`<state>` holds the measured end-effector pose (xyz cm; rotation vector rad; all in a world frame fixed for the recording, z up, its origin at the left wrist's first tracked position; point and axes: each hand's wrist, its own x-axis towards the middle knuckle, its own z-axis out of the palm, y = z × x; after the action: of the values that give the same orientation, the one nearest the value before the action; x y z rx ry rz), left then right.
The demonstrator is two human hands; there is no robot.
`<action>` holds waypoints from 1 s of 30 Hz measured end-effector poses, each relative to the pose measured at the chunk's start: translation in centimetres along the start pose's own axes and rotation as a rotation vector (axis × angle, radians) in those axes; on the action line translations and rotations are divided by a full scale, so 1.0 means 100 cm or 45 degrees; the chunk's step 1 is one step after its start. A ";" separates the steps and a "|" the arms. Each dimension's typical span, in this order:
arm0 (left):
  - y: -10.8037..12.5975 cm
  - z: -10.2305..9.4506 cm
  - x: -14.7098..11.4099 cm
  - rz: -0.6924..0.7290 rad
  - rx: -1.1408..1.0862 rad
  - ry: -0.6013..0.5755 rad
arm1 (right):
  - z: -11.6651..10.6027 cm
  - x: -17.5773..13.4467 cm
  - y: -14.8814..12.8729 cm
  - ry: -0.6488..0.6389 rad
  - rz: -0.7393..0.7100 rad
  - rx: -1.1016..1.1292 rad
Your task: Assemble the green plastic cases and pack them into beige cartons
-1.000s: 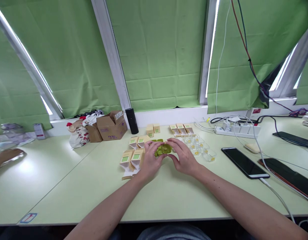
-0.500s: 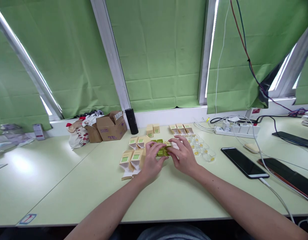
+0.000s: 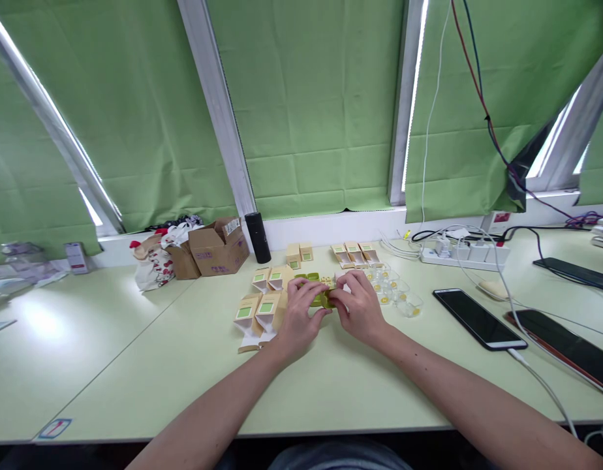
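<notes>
My left hand [image 3: 301,320] and my right hand [image 3: 361,308] meet over the table, fingers bent around a small olive-green plastic piece [image 3: 327,299]. Fingers and thumbs of both hands press on it from either side, and they cover much of its shape. More green pieces [image 3: 311,277] lie just behind my left fingers, beside tiny pale yellow bits [image 3: 327,281]. To the left of my left hand stand small beige boxes [image 3: 266,309] with green labels, their white flaps open toward me. Clear plastic cups [image 3: 410,304] with yellow dots sit in rows right of my right hand.
Further beige boxes [image 3: 354,254] stand at the back. A black cylinder [image 3: 257,237] and a brown carton [image 3: 217,248] are at the back left. To the right lie a phone [image 3: 479,318] on a white cable, a power strip [image 3: 465,254] and a dark slab [image 3: 566,346].
My right fingers have drawn in and bent more tightly, tilting the green piece. The left hand has barely shifted. Boxes and cups are where they were.
</notes>
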<state>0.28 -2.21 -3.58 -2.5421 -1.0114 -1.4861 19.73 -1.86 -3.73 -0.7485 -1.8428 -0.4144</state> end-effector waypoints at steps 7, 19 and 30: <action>0.000 0.001 0.000 0.026 0.038 0.002 | 0.002 0.000 0.000 -0.047 0.028 0.000; -0.001 0.000 0.001 0.002 0.097 0.007 | 0.002 0.001 0.000 -0.044 0.018 -0.004; -0.002 0.000 0.001 -0.063 0.099 -0.001 | 0.003 0.000 0.000 -0.038 0.009 -0.004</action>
<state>0.23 -2.00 -3.53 -2.4822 -1.1176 -1.4275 19.51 -1.72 -3.79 -0.7667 -1.8674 -0.4033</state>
